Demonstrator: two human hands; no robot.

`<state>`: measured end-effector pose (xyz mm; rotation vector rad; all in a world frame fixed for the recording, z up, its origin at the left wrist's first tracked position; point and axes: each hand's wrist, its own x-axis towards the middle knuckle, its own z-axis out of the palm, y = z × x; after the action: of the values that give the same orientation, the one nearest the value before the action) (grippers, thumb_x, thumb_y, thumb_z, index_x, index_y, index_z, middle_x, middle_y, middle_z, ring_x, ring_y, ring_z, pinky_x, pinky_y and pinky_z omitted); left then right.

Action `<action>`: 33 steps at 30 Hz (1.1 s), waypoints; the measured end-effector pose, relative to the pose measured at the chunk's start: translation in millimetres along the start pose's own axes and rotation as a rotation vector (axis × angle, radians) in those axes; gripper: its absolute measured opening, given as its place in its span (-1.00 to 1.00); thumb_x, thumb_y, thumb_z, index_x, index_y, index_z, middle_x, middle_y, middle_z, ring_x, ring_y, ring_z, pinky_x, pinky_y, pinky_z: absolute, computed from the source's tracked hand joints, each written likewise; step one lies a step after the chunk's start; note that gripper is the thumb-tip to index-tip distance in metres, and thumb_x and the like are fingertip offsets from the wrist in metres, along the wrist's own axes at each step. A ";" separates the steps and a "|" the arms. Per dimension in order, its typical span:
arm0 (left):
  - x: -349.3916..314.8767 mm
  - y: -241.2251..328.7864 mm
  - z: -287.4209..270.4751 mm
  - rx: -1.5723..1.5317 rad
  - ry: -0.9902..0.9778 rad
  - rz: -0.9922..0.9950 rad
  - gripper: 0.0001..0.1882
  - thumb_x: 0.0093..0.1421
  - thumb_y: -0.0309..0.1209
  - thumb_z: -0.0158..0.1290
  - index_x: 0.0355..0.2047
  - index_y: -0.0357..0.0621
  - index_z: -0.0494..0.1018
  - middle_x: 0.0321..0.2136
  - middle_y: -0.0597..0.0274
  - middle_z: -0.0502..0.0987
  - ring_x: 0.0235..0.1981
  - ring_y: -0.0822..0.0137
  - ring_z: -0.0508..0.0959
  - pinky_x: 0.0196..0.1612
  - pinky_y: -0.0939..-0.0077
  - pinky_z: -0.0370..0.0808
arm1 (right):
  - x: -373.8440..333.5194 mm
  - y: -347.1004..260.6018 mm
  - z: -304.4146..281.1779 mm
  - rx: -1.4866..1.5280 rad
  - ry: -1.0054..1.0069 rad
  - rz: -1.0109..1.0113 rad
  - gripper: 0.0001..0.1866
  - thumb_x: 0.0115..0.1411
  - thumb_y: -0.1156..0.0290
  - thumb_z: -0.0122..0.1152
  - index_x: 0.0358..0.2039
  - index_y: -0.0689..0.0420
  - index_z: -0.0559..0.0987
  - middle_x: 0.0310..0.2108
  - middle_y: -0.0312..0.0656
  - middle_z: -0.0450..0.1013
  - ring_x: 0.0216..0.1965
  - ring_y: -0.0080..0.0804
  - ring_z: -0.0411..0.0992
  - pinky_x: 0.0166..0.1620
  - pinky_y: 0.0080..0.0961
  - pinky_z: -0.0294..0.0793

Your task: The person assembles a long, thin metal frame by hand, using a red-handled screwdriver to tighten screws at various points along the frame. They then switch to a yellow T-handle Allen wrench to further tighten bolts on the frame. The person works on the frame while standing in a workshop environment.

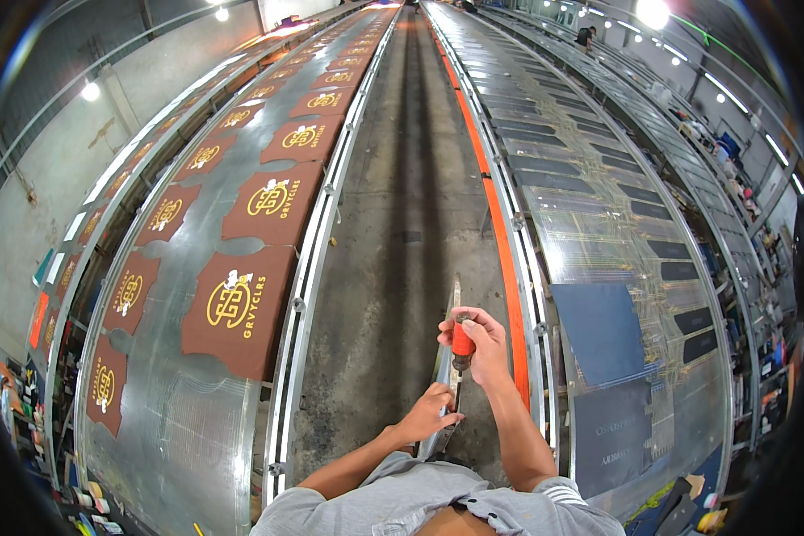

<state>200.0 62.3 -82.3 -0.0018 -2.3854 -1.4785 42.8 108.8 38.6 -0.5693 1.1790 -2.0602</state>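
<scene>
The right hand [484, 344] clasps a red-handled tool [463, 341], its tip indistinct beside the curled left hand [427, 413]; what that grasps, I cannot tell.

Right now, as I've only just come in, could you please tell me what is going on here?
A person is between two long tables, gripping a red-handled tool upright in the right hand. The left hand is lower down, by a long narrow piece partly hidden by the hands; whether its fingers grip anything is unclear. Brown printed panels lie on the left table, dark ones on the right table.
</scene>
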 end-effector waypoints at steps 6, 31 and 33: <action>7.8 9.1 -4.1 0.240 -0.110 0.161 -0.75 0.23 -0.35 0.17 -0.37 -0.29 0.39 -0.31 0.04 0.38 -0.19 0.06 0.42 -0.08 0.22 0.39 | -4.0 -4.3 -8.1 0.039 -0.104 0.011 -0.65 0.28 0.45 -0.07 -0.02 0.36 0.51 -0.30 0.06 0.56 -0.39 -0.27 0.54 -0.32 -0.39 0.55; -7.7 7.5 0.2 0.088 -0.083 0.008 -0.82 0.23 -0.33 0.14 -0.33 -0.21 0.56 -0.30 0.12 0.44 -0.13 0.09 0.45 -0.06 0.22 0.42 | -21.7 -61.7 -73.1 0.111 0.458 -0.374 -0.59 0.32 0.20 -0.02 0.01 0.26 0.42 -0.32 -0.11 0.43 -0.42 -0.36 0.38 -0.34 -0.45 0.41; -6.0 3.6 -8.2 -0.002 -0.209 -0.001 -0.84 0.24 -0.35 0.13 -0.29 -0.19 0.56 -0.30 0.13 0.43 -0.13 0.09 0.45 -0.04 0.24 0.41 | -21.2 -60.0 -76.6 0.087 0.443 -0.360 -0.57 0.31 0.20 -0.01 0.03 0.26 0.43 -0.30 -0.14 0.44 -0.40 -0.39 0.38 -0.34 -0.48 0.42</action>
<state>208.6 57.8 -77.5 -0.1629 -2.5459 -1.5493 -14.2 189.3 52.4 -0.3040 1.2930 -2.6277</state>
